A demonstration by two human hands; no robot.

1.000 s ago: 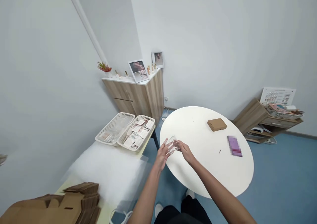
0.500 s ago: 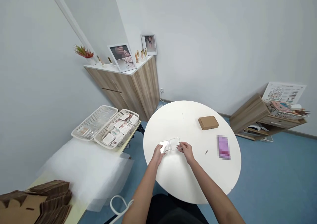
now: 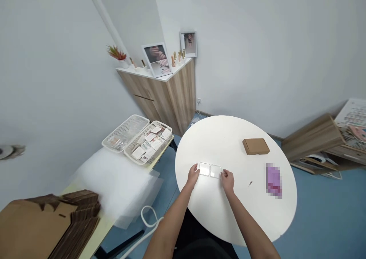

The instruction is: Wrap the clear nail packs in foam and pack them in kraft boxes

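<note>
A small clear plastic case (image 3: 204, 169) lies opened out over the white round table (image 3: 211, 217), its two square halves side by side and joined in the middle. The left edge of the case is pinched by my left hand (image 3: 193, 175), thumb on the near side. At the opposite edge, my right hand (image 3: 227, 180) grips the right half with its fingers curled. Whether the case rests fully on the tabletop I cannot tell. The left half looks whiter and brighter; the right half is see-through.
A brown cardboard box (image 3: 256, 146) and a blurred purple item (image 3: 273, 179) are on the table's right side, with a small dark object (image 3: 250, 183). On the left table stand white baskets (image 3: 128, 154) of cards and packets, translucent sheets (image 3: 114, 182) and stacked flattened cardboard (image 3: 34, 224).
The view has swung left, so the room sits further right. The case looks flatter and squarer to me, and my right hand has shifted to its outer right edge.
</note>
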